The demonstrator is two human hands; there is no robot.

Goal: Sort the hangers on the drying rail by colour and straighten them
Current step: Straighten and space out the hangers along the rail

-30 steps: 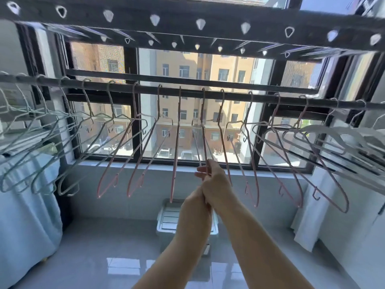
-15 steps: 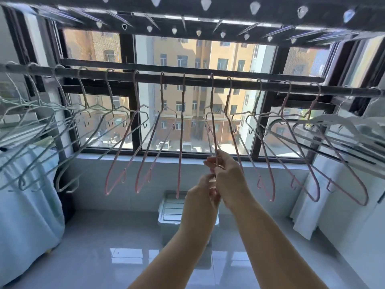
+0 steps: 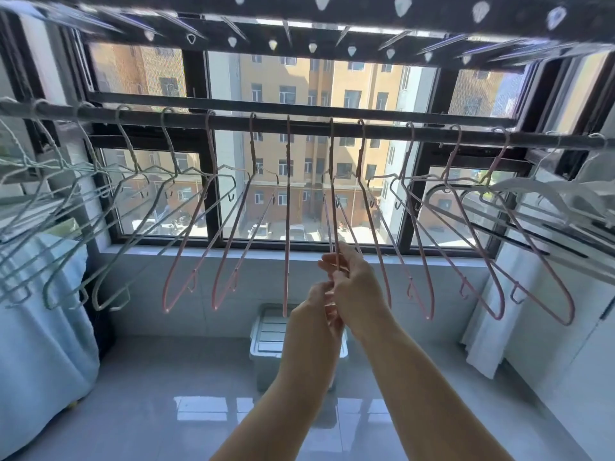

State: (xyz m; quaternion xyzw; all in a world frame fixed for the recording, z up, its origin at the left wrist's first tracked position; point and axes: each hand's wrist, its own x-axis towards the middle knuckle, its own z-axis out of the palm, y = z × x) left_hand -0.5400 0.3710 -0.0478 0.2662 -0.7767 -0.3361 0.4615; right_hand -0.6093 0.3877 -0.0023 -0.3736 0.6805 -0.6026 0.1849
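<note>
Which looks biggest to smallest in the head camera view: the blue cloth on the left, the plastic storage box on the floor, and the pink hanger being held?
1. blue cloth, largest, though it is nearer the camera.
2. plastic storage box, partly hidden by the hands.
3. pink hanger, seen edge-on, pinched by the right hand and left hand.

My hands (image 3: 336,287) hide the pink hanger's (image 3: 333,211) lower end; the green hangers (image 3: 66,207) run off the left edge, blurred.
</note>
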